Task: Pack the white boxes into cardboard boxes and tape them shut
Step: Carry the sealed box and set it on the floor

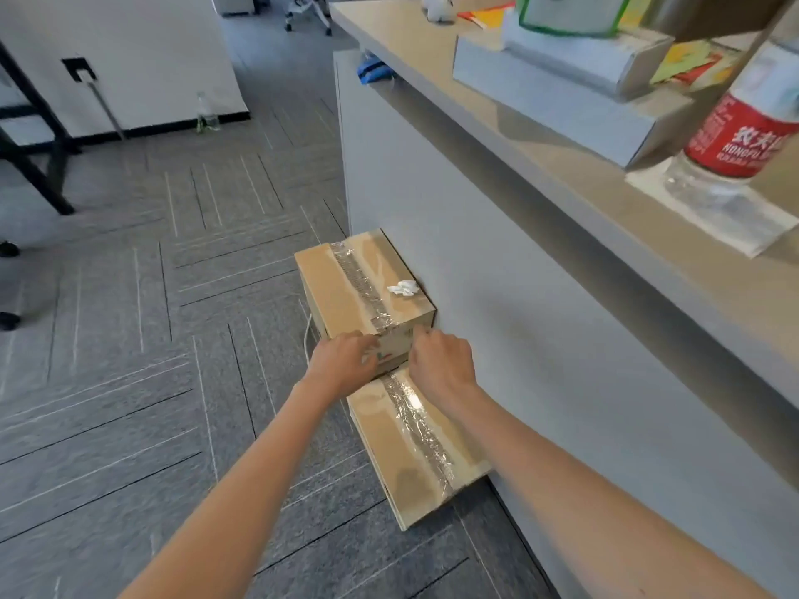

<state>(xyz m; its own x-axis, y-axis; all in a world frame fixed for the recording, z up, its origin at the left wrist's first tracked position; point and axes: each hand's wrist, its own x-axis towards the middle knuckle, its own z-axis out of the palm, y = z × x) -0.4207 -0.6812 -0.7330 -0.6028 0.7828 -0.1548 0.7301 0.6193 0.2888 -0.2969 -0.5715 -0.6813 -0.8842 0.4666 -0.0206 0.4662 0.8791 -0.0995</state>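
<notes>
Two taped cardboard boxes stand on the carpet against the grey counter wall. The far box (346, 283) sits higher, with clear tape along its top and a crumpled white scrap (403, 288) on it. The near box (415, 443) lies lower, also taped shut. My left hand (341, 358) grips the near end of the far box at its left corner. My right hand (441, 361) holds the same end at its right corner, fingers curled over the edge. White boxes (562, 71) are stacked on the counter above.
The grey counter (540, 261) runs along the right, carrying a water bottle with a red label (735, 144) and a green-rimmed item (570, 13). Grey carpet lies to the left, with a black table leg (39, 175) and a bottle by the far wall (207, 114).
</notes>
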